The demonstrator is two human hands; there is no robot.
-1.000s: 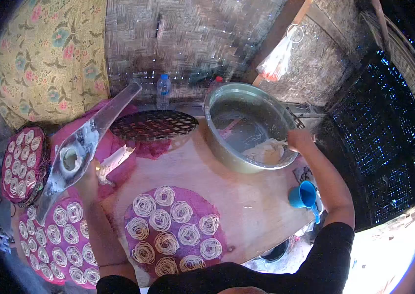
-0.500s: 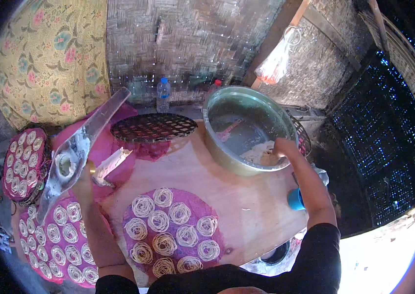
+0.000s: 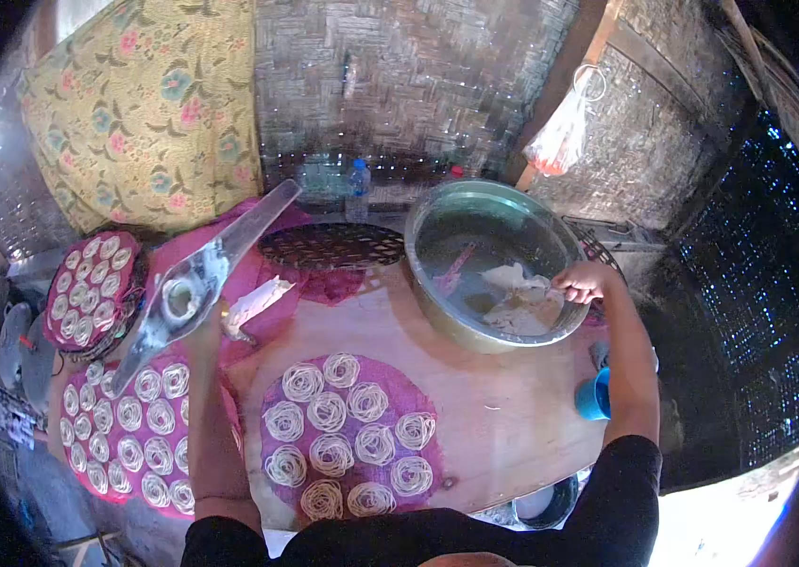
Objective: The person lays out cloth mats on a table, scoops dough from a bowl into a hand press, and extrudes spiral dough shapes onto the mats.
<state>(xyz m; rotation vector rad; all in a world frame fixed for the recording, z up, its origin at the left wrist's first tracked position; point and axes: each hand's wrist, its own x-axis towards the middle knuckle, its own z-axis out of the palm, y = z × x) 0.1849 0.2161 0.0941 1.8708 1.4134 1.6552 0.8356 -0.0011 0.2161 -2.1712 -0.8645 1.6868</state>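
My left hand (image 3: 207, 333) is closed around a long plank-like press (image 3: 229, 248), held tilted above the left side of the table. A round opening at its middle is smeared with white dough. Beside that hand lies a dough-coated bar (image 3: 261, 300); whether the hand touches it I cannot tell. My right hand (image 3: 588, 281) is closed over the right rim of a large green basin (image 3: 421, 283). White dough (image 3: 522, 314) lies in the basin, and a pale lump reaches toward the fingers. What they grip is unclear. A pink-handled utensil (image 3: 456, 267) rests inside too.
Noodle nests cover a pink round mat (image 3: 357, 472) in front of me, with more on mats (image 3: 140, 406) at left. A woven tray (image 3: 331, 248), a bottle (image 3: 359, 194) and a blue cup (image 3: 594, 395) stand around. A plastic bag (image 3: 558, 137) hangs at the back right.
My right hand has come up from the dough to the basin's rim, and a pale lump has lifted beside it. My left hand still holds the press. The view has shifted slightly.
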